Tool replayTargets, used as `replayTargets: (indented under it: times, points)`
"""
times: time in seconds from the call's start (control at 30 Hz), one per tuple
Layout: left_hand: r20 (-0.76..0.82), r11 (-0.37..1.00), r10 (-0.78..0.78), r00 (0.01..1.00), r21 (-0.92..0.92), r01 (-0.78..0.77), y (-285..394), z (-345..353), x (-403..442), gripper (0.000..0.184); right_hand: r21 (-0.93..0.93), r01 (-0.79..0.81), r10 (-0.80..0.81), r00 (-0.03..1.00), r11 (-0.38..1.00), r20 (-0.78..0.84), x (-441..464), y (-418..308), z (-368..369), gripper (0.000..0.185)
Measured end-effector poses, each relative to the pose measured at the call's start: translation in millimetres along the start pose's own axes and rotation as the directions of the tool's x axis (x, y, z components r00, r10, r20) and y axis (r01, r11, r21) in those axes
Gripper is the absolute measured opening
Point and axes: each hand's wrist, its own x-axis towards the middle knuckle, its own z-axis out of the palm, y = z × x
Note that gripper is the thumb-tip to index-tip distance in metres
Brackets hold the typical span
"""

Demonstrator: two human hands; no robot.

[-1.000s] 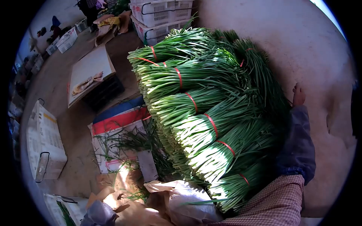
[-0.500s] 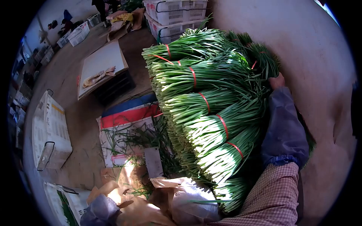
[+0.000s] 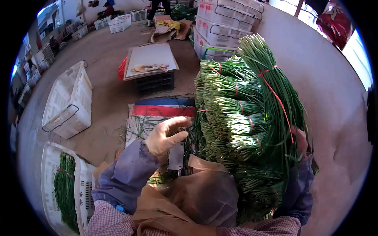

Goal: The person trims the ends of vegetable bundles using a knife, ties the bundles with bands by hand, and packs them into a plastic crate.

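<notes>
My right hand (image 3: 300, 141) is closed round the leafy end of a bundle of green stalks (image 3: 271, 84), tied with a red band and raised with its cut ends up. Beside it rises a tall pile of banded bundles (image 3: 224, 106), cut ends facing left. My left hand (image 3: 167, 135), in a pale glove, is in the air left of the pile, thumb and fingers apart, with nothing in it. Just below that hand is a flat metal blade (image 3: 176, 156).
White crates (image 3: 226, 25) are stacked behind the pile. A board (image 3: 151, 61) lies on a black crate. On the left are a white crate (image 3: 71, 100) and another holding a bundle (image 3: 65, 188). A wall (image 3: 330, 86) is at right. People are far back.
My right hand has taken hold of a bundle and lifted it upright above the pile. My gloved left hand has come into view. The camera's view has turned, showing more at the back.
</notes>
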Motion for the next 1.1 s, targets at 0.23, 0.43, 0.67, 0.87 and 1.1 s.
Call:
replayTargets:
  times: [0.23,0.43,0.67,0.87,1.1]
  points:
    - [-0.034,0.783,0.609,0.792,-0.136,-0.607,45.8,-46.2,-17.3,0.082,0.033,-0.581,0.477,0.697,0.813,0.536,-91.7,35.2,185.4,0.065]
    - [-0.294,0.864,0.332,0.896,-0.285,-0.414,13.3,-109.5,-161.1,0.078,-0.257,-0.150,0.286,0.227,0.955,0.931,-105.1,112.2,283.3,0.076]
    - [-0.692,0.897,0.270,0.670,-0.071,-0.436,-4.3,-125.3,-231.0,0.081,-0.106,0.072,-0.064,0.995,0.992,0.076,-89.3,68.3,318.2,0.013]
    - [-0.714,0.934,0.203,0.671,-0.065,-0.352,-2.2,-107.3,-234.6,0.082,-0.186,0.656,-0.516,0.711,0.731,0.479,-193.1,4.6,414.7,0.009]
    - [-0.656,0.453,0.170,0.736,-0.611,-0.649,-41.3,-101.2,-229.7,0.059,-0.219,0.932,-0.576,0.352,0.289,0.738,-218.9,-19.0,502.9,0.021]
